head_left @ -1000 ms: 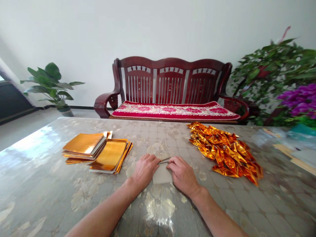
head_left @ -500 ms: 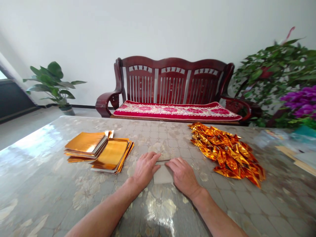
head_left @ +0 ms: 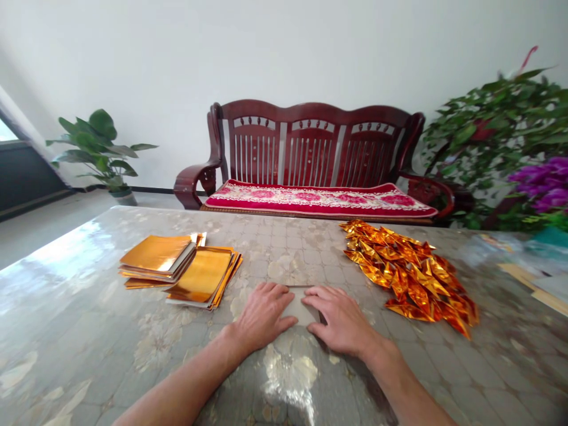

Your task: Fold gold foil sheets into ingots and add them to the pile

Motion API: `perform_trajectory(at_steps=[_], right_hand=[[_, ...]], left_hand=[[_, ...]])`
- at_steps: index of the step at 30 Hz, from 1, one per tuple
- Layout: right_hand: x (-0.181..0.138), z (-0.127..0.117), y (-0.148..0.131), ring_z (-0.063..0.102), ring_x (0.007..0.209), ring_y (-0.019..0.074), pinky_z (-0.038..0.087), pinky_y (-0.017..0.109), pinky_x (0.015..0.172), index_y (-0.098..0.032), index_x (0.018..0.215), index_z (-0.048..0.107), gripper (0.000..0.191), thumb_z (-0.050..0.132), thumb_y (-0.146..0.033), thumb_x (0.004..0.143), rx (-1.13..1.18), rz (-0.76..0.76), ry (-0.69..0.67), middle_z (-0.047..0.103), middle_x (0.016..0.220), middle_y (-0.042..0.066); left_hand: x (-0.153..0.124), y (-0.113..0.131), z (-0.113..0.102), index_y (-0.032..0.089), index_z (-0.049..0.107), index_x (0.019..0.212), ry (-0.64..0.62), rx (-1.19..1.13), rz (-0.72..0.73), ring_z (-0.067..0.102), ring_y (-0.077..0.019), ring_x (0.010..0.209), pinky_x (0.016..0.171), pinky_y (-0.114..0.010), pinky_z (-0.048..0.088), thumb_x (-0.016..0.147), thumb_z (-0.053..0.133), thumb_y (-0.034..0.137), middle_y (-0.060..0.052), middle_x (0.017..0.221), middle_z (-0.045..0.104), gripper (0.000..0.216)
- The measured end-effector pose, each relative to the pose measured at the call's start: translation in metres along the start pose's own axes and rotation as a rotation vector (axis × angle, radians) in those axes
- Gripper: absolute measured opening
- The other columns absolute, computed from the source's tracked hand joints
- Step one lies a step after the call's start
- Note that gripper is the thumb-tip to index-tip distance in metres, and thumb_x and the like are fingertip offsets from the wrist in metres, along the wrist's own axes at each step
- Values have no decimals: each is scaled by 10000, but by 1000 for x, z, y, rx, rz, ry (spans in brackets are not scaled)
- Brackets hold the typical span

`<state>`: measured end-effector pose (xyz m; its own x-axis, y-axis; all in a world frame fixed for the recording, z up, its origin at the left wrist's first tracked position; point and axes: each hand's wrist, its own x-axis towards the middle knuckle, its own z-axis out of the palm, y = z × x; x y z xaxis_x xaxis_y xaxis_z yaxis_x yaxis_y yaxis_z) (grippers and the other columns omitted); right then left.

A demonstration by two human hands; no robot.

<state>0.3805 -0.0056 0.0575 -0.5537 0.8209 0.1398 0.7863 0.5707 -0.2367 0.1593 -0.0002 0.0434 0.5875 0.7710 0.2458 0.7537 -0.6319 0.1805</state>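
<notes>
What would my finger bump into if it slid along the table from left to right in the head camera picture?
Stacked gold sheets → the person's left hand → the pale sheet showing between the hands → the right hand → a pile of shiny folded gold pieces.

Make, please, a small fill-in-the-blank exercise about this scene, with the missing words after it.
1. The paper between the left hand and the right hand lies on the ____.
2. The gold stacks lie nearer to the ____ hand.
3. The foil heap lies to the ____ of both hands.
4. The flowers are ____.

Missing words: table; left; right; purple.
</notes>
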Motion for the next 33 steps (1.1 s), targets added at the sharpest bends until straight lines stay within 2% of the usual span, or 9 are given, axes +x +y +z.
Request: perform_trajectory(at_steps=[2,5,8,13,17,20,23,28,33], right_hand=[[-2,0,3,581,1128,236,400,376,957,-267,1151,665,332,655,-263,820,-21,-18,-28,634,1292,34],[-1,6,4,614,1080,231,424,368,921,-258,1065,694,243,597,-197,850,-69,-26,-9,668,1251,33],[3,13,3,633,1042,213,446,339,880,-246,996,696,209,552,-157,872,-81,-16,56,701,1181,27],[5,13,0,648,965,204,452,316,822,-234,974,686,163,546,-200,896,-51,43,129,732,1051,37],[4,8,0,639,959,220,435,321,824,-247,1093,646,253,655,-330,855,6,71,150,719,1040,37],[5,10,3,651,870,192,415,293,762,-242,1045,638,185,521,-362,967,28,124,166,718,942,26],[8,17,6,645,788,178,381,278,693,-239,923,657,285,402,-315,1026,-33,166,194,701,829,19],[14,23,5,650,791,172,374,269,673,-251,871,698,213,516,-285,975,-42,226,258,722,827,10],[18,24,5,637,829,185,390,277,686,-255,847,709,159,575,-248,932,-57,239,267,721,825,5]], left_hand=[[0,1,-5,249,620,1105,-26,4,-4,598,-262,1016,902,-418,441,807,718,491,-30,1104,665,396],[0,4,-12,238,621,1042,-61,21,-20,608,-266,977,885,-411,430,751,762,486,-32,1044,672,407],[1,6,-13,233,616,991,-76,27,-39,619,-260,970,878,-390,420,767,750,396,-36,1017,680,307],[3,2,-5,231,628,955,-64,16,-90,642,-216,957,831,-337,419,889,589,184,-28,986,703,89],[4,-2,3,219,644,897,-12,10,-125,657,-200,893,802,-328,420,994,474,273,-28,909,714,203],[5,-3,5,212,658,883,4,5,-126,660,-198,885,802,-327,422,1010,449,304,-33,901,719,261],[7,-4,5,211,678,874,9,-28,-162,664,-198,894,819,-324,423,993,493,300,-34,902,729,237],[10,-6,6,235,708,877,54,-110,-271,663,-186,858,798,-305,414,961,555,324,-15,874,737,196],[12,-7,8,248,720,885,89,-83,-354,652,-210,876,800,-325,388,914,613,336,-19,877,741,141]])
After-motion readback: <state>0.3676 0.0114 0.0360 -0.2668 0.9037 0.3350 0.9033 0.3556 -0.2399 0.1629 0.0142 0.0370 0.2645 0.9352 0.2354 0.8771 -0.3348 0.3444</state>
